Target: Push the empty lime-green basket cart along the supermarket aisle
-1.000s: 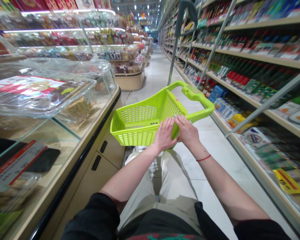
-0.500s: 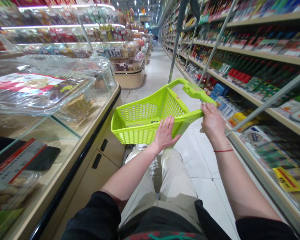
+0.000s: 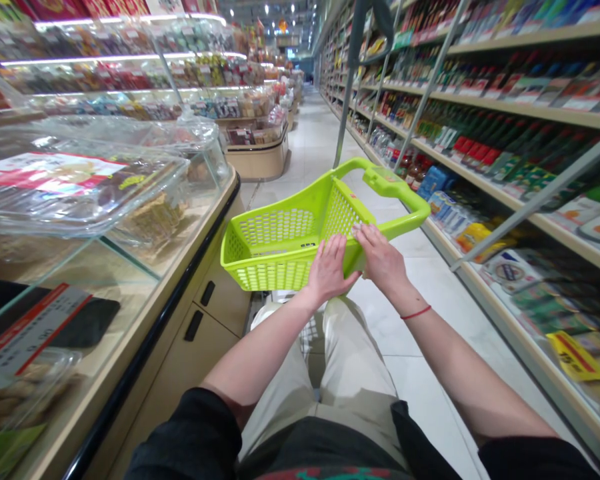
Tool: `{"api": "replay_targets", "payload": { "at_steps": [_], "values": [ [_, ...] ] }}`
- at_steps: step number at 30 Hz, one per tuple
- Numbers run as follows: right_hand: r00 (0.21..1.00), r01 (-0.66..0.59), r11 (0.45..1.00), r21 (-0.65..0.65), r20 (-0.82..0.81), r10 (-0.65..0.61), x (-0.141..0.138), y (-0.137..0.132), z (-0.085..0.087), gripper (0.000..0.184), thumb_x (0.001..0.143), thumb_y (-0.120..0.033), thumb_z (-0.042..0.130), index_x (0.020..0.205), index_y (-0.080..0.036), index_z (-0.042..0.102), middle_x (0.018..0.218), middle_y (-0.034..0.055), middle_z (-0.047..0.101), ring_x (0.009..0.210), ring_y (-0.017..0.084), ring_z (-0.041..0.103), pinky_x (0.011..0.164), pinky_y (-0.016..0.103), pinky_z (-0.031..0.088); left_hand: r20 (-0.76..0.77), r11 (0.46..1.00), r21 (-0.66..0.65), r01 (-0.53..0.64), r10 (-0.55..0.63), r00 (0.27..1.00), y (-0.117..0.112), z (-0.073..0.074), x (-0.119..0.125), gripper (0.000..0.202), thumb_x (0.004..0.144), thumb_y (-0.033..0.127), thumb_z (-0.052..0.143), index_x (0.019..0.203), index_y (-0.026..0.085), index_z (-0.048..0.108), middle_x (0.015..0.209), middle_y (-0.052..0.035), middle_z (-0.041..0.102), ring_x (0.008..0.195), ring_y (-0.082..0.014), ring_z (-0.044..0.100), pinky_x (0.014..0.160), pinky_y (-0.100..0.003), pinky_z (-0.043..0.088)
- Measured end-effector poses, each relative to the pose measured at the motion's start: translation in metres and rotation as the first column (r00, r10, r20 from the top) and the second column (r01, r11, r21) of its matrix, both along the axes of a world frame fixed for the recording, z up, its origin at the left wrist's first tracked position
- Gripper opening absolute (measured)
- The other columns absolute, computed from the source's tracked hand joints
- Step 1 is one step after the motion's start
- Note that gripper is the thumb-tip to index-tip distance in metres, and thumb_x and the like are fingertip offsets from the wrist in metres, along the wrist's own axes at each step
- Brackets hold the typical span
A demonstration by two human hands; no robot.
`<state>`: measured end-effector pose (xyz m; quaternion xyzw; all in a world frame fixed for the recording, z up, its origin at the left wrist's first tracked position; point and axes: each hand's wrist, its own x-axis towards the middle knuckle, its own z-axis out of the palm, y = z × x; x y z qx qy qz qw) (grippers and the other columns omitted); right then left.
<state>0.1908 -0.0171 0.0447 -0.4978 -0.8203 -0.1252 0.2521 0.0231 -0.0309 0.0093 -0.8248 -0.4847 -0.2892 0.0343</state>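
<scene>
A lime-green plastic shopping basket cart (image 3: 280,272) with perforated sides stands in front of my legs, its loop handle (image 3: 415,212) pointing right. Nothing shows in its basket except a small dark marking on the floor of it. My left hand (image 3: 327,270) lies flat against the near side, fingers stretched over the rim. Close beside it, my right hand (image 3: 381,261) rests on the same side by the handle's base, its fingers extended onto the rim. The right thumb is mostly hidden. A red string circles my right wrist.
On the left runs a glass-edged counter (image 3: 190,247) with plastic-packed food and price signs. Tall shelves (image 3: 525,107) of bottles and packets line the right side, behind slanting grey bars. A tiled aisle (image 3: 307,127) stretches ahead, with a snack display (image 3: 257,160) at its left.
My right hand has let go of the handle's near right corner and moved left to the basket's side, beside my left hand. The left hand and the cart have barely moved.
</scene>
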Motion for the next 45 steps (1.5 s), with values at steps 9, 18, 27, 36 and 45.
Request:
{"api": "replay_targets", "payload": {
  "at_steps": [9, 18, 27, 36, 45],
  "values": [
    [0.963, 0.23, 0.973, 0.034, -0.149, -0.223, 0.072, 0.032, 0.037, 0.049, 0.095, -0.013, 0.041, 0.138, -0.013, 0.064, 0.148, 0.0148, 0.06, 0.144, 0.03, 0.05, 0.119, 0.049, 0.044, -0.002, 1.0, -0.01, 0.004, -0.004, 1.0, 0.0, 0.002, 0.001, 0.089, 0.092, 0.058, 0.053, 0.157, 0.003, 0.025, 0.163, -0.0234, 0.037, 0.156, -0.0321, 0.027, 0.129, -0.051, 0.02],
    [0.948, 0.305, 0.952, 0.033, -0.106, -0.3, 0.012, 0.012, 0.011, 0.054, 0.095, -0.009, 0.038, 0.146, -0.007, 0.054, 0.158, 0.0194, 0.047, 0.151, 0.031, 0.039, 0.12, 0.045, 0.042, 0.009, 1.0, -0.001, -0.005, 0.005, 1.0, -0.001, 0.0, 0.0, 0.091, 0.091, 0.059, 0.055, 0.156, 0.004, 0.025, 0.163, -0.0231, 0.036, 0.156, -0.032, 0.027, 0.13, -0.05, 0.018],
    [0.998, 0.048, 0.999, 0.008, -0.031, -0.047, 0.012, 0.007, 0.005, 0.063, 0.089, -0.001, 0.042, 0.151, -0.012, 0.047, 0.156, 0.0163, 0.052, 0.151, 0.027, 0.04, 0.121, 0.046, 0.042, 0.025, 1.0, 0.007, -0.008, 0.007, 1.0, -0.003, 0.001, 0.0, 0.091, 0.09, 0.057, 0.056, 0.157, 0.005, 0.024, 0.161, -0.0234, 0.039, 0.156, -0.0322, 0.029, 0.129, -0.051, 0.02],
    [0.953, 0.253, 0.967, 0.023, -0.18, -0.244, 0.076, 0.036, 0.043, 0.053, 0.092, -0.005, 0.039, 0.139, -0.013, 0.062, 0.15, 0.0146, 0.058, 0.147, 0.033, 0.045, 0.118, 0.053, 0.042, 0.023, 1.0, -0.013, 0.0, 0.001, 1.0, -0.002, 0.0, -0.001, 0.091, 0.091, 0.058, 0.055, 0.158, 0.006, 0.022, 0.163, -0.0237, 0.037, 0.157, -0.0329, 0.026, 0.129, -0.052, 0.02],
    [0.973, 0.145, 0.989, 0.006, -0.182, -0.142, -0.011, 0.011, 0.002, 0.054, 0.092, -0.004, 0.038, 0.141, -0.012, 0.059, 0.151, 0.0171, 0.057, 0.149, 0.029, 0.043, 0.118, 0.048, 0.044, 0.019, 1.0, -0.022, -0.014, 0.015, 1.0, -0.002, 0.001, 0.001, 0.091, 0.088, 0.055, 0.056, 0.155, 0.001, 0.026, 0.162, -0.025, 0.036, 0.156, -0.0334, 0.027, 0.13, -0.051, 0.018]
  ]
}}
